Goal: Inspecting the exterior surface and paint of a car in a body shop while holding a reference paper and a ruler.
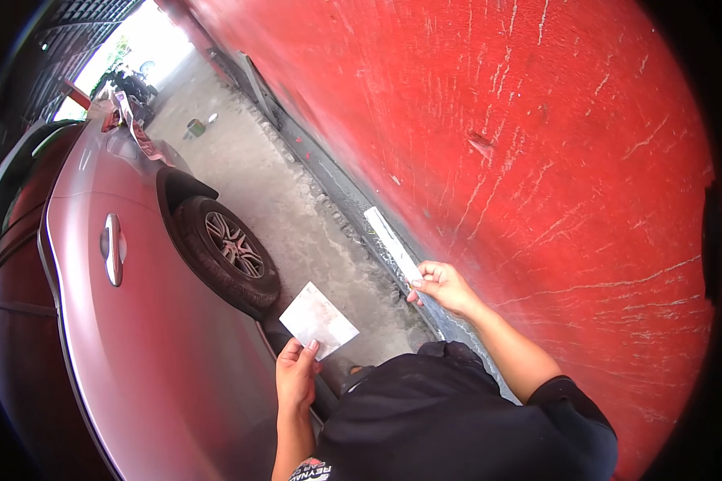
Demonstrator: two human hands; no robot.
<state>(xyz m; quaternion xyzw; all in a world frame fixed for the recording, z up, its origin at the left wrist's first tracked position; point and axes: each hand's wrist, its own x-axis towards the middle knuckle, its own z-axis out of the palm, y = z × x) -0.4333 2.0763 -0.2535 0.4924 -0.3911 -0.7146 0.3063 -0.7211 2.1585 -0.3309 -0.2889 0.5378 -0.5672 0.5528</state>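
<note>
My left hand (297, 373) pinches the lower edge of a flat, whitish square sheet (319, 319) with faint brownish smudges. Its material I cannot make out. Off to the right, my right hand (443, 287) grips the near end of a long, narrow white strip (392, 244), which points away toward the foot of the wall. The two held things are apart from each other. Close by on my left stands a silvery car, its door (148, 313) and rear wheel (229, 247) beside my left hand.
A scuffed red wall (553, 160) rises along my right, with a grey ledge (329, 180) at its base. Rough concrete floor (241, 152) runs between wall and car. Farther off lie a green can (196, 127) and a motorcycle (132, 84). Paper covers part of the car's rear (132, 124).
</note>
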